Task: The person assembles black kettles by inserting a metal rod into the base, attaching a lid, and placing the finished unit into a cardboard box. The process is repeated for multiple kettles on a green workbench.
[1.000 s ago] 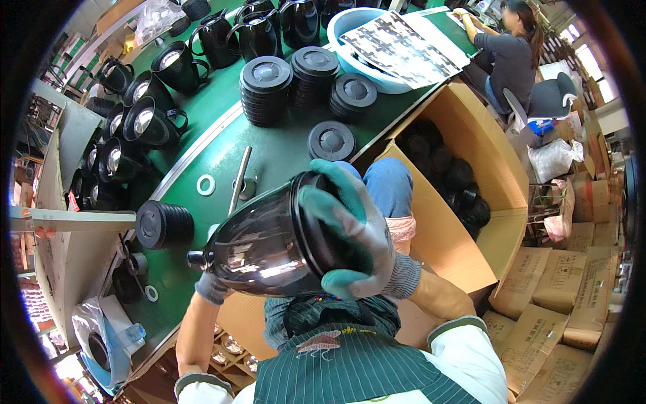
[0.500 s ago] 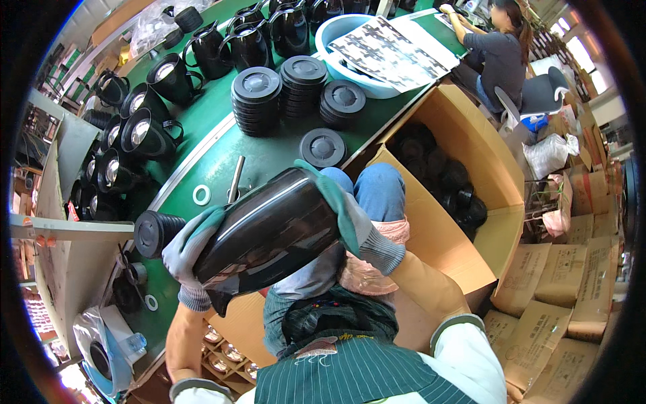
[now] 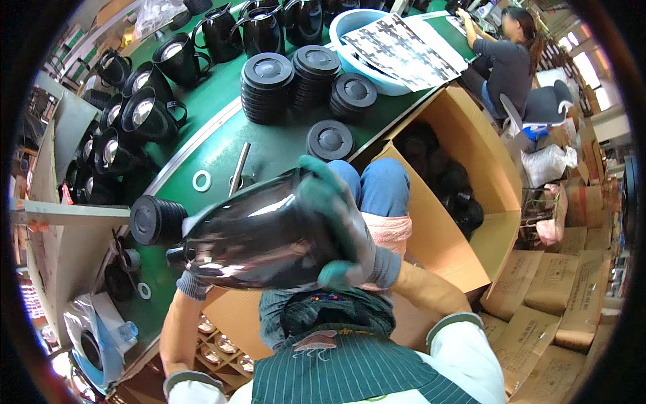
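A glossy black jug [image 3: 256,232] lies tilted on its side above my lap, its narrower end to the left. My right hand [image 3: 346,225], in a grey and green glove, is wrapped round the wide end and blurred by motion. Behind the left end my left hand [image 3: 194,286] supports the jug; mostly its glove cuff shows and its fingers are hidden. A small black stub [image 3: 179,256] sticks out at the jug's left end. Just beyond the jug, an upright metal rod [image 3: 239,168] rises from the green bench, and a stack of ribbed black lids [image 3: 158,220] lies beside my left hand.
Stacked black lids [image 3: 267,71], a single lid [image 3: 330,140] and a white ring [image 3: 201,180] are on the bench [image 3: 208,151]. Black jugs [image 3: 262,30] line its far side near a blue basin [image 3: 343,30]. An open carton [image 3: 444,236] stands right; a person [image 3: 505,60] sits beyond.
The jug has turned about its length and lies more level, its spout no longer showing at lower left. My right hand has slid down round the wide end; my left hand is now more hidden.
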`<state>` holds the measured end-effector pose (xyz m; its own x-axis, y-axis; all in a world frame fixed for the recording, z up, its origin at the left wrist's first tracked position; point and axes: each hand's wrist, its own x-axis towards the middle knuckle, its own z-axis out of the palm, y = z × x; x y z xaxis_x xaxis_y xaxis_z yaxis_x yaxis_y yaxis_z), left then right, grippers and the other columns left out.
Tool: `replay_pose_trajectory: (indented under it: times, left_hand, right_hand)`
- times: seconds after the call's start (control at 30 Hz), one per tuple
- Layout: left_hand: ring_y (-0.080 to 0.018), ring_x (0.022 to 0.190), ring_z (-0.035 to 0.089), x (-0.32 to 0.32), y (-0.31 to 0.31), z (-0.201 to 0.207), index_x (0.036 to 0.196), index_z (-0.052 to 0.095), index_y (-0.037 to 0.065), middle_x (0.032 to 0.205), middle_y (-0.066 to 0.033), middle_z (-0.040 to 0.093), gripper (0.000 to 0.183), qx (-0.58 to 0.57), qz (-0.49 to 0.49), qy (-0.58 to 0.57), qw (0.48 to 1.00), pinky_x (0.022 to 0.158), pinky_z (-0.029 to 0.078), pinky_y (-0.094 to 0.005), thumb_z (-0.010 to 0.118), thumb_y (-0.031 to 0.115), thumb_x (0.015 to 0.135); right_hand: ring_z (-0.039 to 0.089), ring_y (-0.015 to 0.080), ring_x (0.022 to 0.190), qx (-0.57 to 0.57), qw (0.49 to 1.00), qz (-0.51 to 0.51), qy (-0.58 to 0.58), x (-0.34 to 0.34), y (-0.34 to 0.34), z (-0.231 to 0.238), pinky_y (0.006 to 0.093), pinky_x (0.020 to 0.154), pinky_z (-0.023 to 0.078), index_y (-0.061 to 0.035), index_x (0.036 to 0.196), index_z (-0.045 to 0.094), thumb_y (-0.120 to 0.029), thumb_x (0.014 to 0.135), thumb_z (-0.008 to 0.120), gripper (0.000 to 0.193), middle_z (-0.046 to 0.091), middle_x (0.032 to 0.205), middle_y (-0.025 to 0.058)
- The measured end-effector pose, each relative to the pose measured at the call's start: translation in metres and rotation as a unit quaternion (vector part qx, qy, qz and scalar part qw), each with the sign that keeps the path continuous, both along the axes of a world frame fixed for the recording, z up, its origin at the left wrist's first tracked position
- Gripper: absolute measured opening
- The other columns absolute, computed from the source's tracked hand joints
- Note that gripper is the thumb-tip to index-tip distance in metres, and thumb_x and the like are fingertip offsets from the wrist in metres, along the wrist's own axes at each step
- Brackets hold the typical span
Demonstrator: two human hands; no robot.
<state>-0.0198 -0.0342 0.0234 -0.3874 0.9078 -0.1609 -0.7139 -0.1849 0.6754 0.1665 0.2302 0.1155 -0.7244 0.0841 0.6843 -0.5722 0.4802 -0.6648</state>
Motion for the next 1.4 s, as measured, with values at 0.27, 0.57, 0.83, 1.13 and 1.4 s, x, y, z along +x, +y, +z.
replay_pose_trajectory:
  times: [0.27,0.57,0.83,1.13,1.4]
  left_hand:
    - [-0.0277,0.111,0.073,-0.004,0.014,0.033,0.132,0.066,-0.004,0.131,-0.0187,0.070,0.041,-0.160,0.145,0.380,0.899,0.097,0.060,-0.0371,0.071,0.015,0.096]
    - [-0.0240,0.100,0.076,-0.006,0.026,0.082,0.114,0.076,-0.003,0.114,-0.0179,0.077,0.034,-0.198,0.184,0.642,0.718,0.094,0.058,-0.0351,0.078,0.012,0.084]
    - [-0.0285,0.102,0.076,-0.006,0.014,0.063,0.121,0.072,-0.003,0.115,-0.0217,0.076,0.042,-0.108,0.193,0.720,0.658,0.094,0.059,-0.0376,0.080,0.020,0.086]
    - [-0.0291,0.103,0.076,0.016,0.037,0.036,0.119,0.074,-0.003,0.114,-0.0209,0.077,0.027,-0.068,0.221,0.196,0.953,0.096,0.059,-0.0381,0.066,0.006,0.095]
    - [-0.0267,0.101,0.078,0.017,0.044,0.120,0.119,0.078,0.001,0.114,-0.0157,0.079,0.035,-0.150,0.121,0.781,0.595,0.092,0.060,-0.0351,0.075,0.009,0.084]
  right_hand:
    - [0.042,0.0286,0.149,-0.328,0.932,0.037,-0.151,0.000,-0.006,-0.011,0.0388,0.124,0.031,-0.0015,0.162,0.032,-0.057,0.103,0.057,0.085,0.038,0.165,0.0154]
    - [0.036,0.0284,0.153,-0.371,0.868,0.053,-0.325,0.025,0.022,-0.061,0.0406,0.125,0.029,-0.0036,0.165,0.028,-0.047,0.105,0.059,0.080,0.032,0.169,0.0154]
    - [0.018,0.0346,0.161,-0.355,0.921,0.047,-0.153,0.008,-0.001,-0.054,0.0472,0.129,0.016,-0.0041,0.168,0.017,-0.064,0.096,0.062,0.104,0.017,0.174,0.0206]
    - [0.021,0.0321,0.160,-0.017,1.000,0.003,-0.017,0.023,0.017,-0.037,0.0416,0.130,0.014,-0.0040,0.168,0.016,-0.061,0.103,0.053,0.095,0.018,0.174,0.0187]
    - [0.035,0.0250,0.154,-0.525,0.832,0.055,-0.171,0.041,-0.012,-0.078,0.0415,0.127,0.029,-0.0093,0.167,0.021,-0.039,0.112,0.047,0.068,0.026,0.172,0.0107]
